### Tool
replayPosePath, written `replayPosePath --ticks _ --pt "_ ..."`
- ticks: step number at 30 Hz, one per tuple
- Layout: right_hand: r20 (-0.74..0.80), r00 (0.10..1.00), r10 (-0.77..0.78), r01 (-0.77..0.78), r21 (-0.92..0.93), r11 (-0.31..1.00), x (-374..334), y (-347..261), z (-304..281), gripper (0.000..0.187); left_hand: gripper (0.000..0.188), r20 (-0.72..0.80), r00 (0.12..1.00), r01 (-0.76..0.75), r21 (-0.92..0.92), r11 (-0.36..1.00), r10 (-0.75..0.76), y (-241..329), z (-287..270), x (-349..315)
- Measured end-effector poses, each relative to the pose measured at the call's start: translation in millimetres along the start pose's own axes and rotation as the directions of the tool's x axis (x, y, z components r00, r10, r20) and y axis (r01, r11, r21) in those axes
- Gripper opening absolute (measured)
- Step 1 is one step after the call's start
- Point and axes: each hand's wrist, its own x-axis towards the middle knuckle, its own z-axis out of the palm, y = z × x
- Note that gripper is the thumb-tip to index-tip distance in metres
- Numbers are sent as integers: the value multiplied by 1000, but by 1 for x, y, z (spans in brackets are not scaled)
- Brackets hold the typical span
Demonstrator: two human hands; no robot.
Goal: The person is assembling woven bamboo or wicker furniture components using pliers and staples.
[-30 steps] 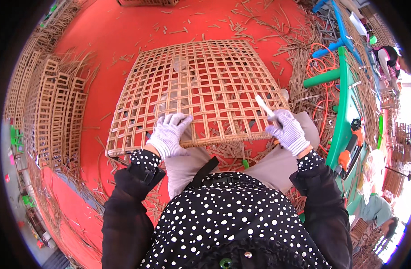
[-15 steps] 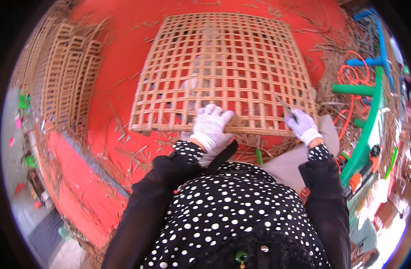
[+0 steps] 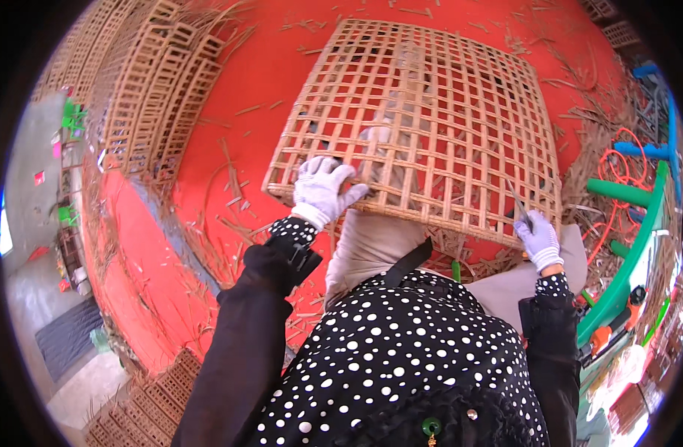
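A square woven rattan lattice panel [image 3: 438, 112] lies before me, its near edge close to my lap. My left hand [image 3: 323, 192], in a white knit glove, rests over the panel's near edge by the left corner. Its fingers are spread and slightly bent on the strips, the thumb out to the right. At the near right corner, my right hand [image 3: 539, 240], gloved alike, is closed round a slim pointed metal tool [image 3: 516, 195] with a dark handle. The tool's tip lies over the lattice; its exact kind cannot be made out. Pale shapes show through the lattice openings.
Several woven lattice pieces [image 3: 151, 97] stand stacked at the left, with more [image 3: 151, 406] at the lower left. Rattan scraps litter the red floor [image 3: 267, 59]. On the right are a green frame [image 3: 624, 279], a blue frame [image 3: 643, 149] and an orange hose [image 3: 617, 167].
My left hand has shifted left along the panel's near edge. The whole view has swung, so the panel appears farther right and more tilted. My right hand keeps the tool by the right corner.
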Motion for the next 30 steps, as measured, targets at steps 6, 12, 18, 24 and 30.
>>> replayPosePath --ticks 6,12,18,24,30 --pt "-80 988 -133 119 -154 981 3 -14 -13 24 31 64 994 84 45 995 -87 16 -22 15" --pt "96 962 -254 272 -356 894 37 -44 -13 23 34 43 979 -190 -140 972 197 73 25 62" --pt "38 999 28 -25 -71 997 36 -31 15 28 33 207 970 -142 63 988 127 103 49 66" --pt "85 996 -29 35 -67 997 32 -43 14 26 22 70 992 -106 -44 993 109 98 45 50" --pt "150 965 -214 252 -309 917 29 -7 -24 25 15 62 916 -392 -67 917 396 125 57 82"
